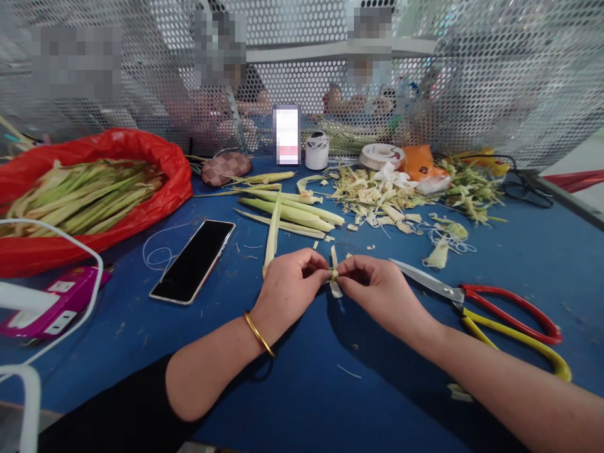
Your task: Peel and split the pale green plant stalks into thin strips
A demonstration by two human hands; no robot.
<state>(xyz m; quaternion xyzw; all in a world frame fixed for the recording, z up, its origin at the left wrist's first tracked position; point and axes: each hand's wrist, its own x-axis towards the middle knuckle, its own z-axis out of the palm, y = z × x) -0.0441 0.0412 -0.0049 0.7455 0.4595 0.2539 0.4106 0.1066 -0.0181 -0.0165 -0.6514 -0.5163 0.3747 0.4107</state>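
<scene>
While one small husk piece (335, 275) is pinched by fingertips between the left hand (289, 282) and right hand (383, 286), over the table (292, 390), a tying or shaping step seems in hand; a light, steady pull is probably called for. One pair of scissors (455, 294), one red bag (177, 167), one flat phone (193, 263) and one upright phone (287, 135) are counted; overlapping husk leaves (297, 217) cannot be.
</scene>
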